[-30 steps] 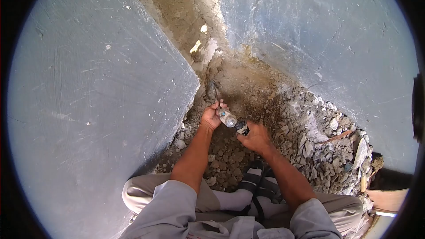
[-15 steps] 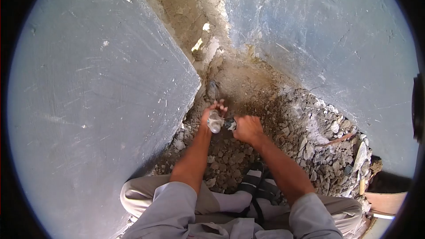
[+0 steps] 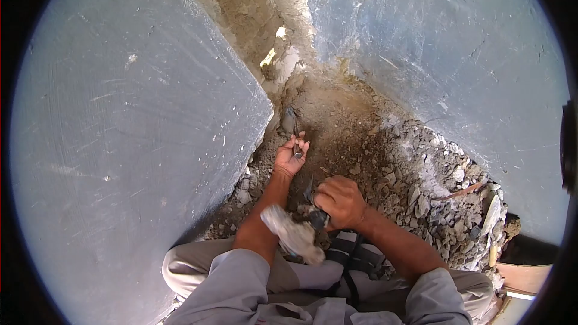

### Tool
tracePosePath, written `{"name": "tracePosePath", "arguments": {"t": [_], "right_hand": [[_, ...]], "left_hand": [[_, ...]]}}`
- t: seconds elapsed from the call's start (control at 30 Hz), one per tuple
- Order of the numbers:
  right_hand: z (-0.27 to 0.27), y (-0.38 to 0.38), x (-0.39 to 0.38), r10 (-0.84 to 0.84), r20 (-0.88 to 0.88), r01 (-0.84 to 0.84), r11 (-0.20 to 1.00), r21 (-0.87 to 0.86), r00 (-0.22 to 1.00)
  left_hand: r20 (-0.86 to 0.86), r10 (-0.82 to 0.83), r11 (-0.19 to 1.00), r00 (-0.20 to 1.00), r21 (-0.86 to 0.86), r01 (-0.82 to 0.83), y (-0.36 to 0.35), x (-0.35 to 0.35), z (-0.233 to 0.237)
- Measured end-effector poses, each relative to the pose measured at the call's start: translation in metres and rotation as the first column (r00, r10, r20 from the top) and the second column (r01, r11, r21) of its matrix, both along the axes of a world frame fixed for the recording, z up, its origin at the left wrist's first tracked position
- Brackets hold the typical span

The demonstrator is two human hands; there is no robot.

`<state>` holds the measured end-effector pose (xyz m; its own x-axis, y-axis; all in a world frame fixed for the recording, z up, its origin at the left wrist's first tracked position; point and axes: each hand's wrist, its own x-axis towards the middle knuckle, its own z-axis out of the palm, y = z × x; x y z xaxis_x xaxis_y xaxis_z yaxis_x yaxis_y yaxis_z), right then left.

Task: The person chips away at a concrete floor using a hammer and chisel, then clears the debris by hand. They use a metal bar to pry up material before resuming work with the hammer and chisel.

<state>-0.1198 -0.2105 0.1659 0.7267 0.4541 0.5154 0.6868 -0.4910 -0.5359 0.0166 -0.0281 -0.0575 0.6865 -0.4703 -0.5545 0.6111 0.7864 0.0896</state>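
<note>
In the head view, my left hand [image 3: 289, 160] is closed around a metal chisel [image 3: 297, 154]. The round struck end faces up toward me, and the shaft runs forward to the broken masonry at the foot of the left wall. My right hand [image 3: 341, 200] grips the handle of a hammer. The hammer's dusty head [image 3: 293, 235] is blurred by motion and hangs over my left forearm and lap, apart from the chisel. Part of the handle is hidden by my fingers.
Grey-painted walls [image 3: 138, 114] [image 3: 445, 36] rise on both sides of a chipped-out corner. Broken rubble [image 3: 433, 192] covers the ground to the right and under my legs. A terracotta-coloured container [image 3: 527, 277] stands at lower right. My sandalled foot [image 3: 343, 250] is close in front.
My right hand has drawn the hammer back toward my body, away from the chisel's end. My left hand stays in place on the chisel.
</note>
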Motion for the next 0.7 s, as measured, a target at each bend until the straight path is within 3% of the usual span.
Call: {"name": "tracePosePath", "arguments": {"t": [0.1,0.13,0.2,0.3,0.33,0.4,0.5,0.53,0.6,0.67,0.7], "right_hand": [[-0.044,-0.016,0.023,-0.009,0.081,0.020,0.991,-0.135,0.997],[-0.058,-0.018,0.030,-0.144,-0.177,0.090,0.956,-0.280,0.974],[-0.066,-0.016,0.040,-0.469,-0.557,0.096,0.817,-0.569,0.686],[-0.049,-0.008,0.024,-0.477,-0.580,0.134,0.834,-0.535,0.660],[-0.038,-0.010,0.017,-0.399,-0.510,0.187,0.890,-0.417,0.762],[-0.024,-0.007,0.005,-0.243,-0.309,0.207,0.968,-0.145,0.919],[-0.027,-0.009,0.014,-0.003,0.027,0.003,1.000,0.009,1.000],[-0.036,-0.009,0.024,-0.124,-0.225,0.084,0.980,-0.179,0.966],[-0.064,-0.014,0.046,-0.461,-0.567,0.085,0.821,-0.564,0.682],[-0.076,-0.021,0.046,-0.544,-0.580,0.193,0.808,-0.556,0.607],[-0.082,-0.021,0.042,-0.570,-0.595,0.233,0.803,-0.548,0.567]], "left_hand": [[0.048,-0.014,0.996,0.999,-0.082,0.018,0.003,0.003,-0.010],[0.069,-0.034,0.999,0.997,0.009,0.034,0.001,0.000,-0.005],[0.110,-0.081,0.979,0.991,0.194,0.059,0.001,-0.006,0.004],[0.033,-0.134,0.991,0.990,-0.009,0.135,0.004,-0.005,-0.010],[0.078,-0.065,0.985,0.995,0.167,0.051,-0.004,-0.006,0.002],[0.052,-0.045,0.994,0.998,0.104,0.040,-0.006,0.002,0.006],[0.016,-0.013,0.999,1.000,0.050,0.012,0.008,0.009,0.002],[0.006,-0.014,0.999,1.000,0.034,0.013,0.009,0.011,0.000],[-0.061,0.046,0.998,0.997,0.053,-0.043,0.006,0.012,-0.001],[-0.159,0.174,0.978,0.972,0.142,-0.152,0.004,0.023,0.006],[-0.110,0.134,0.984,0.985,0.131,-0.120,0.007,0.030,0.010]]}}
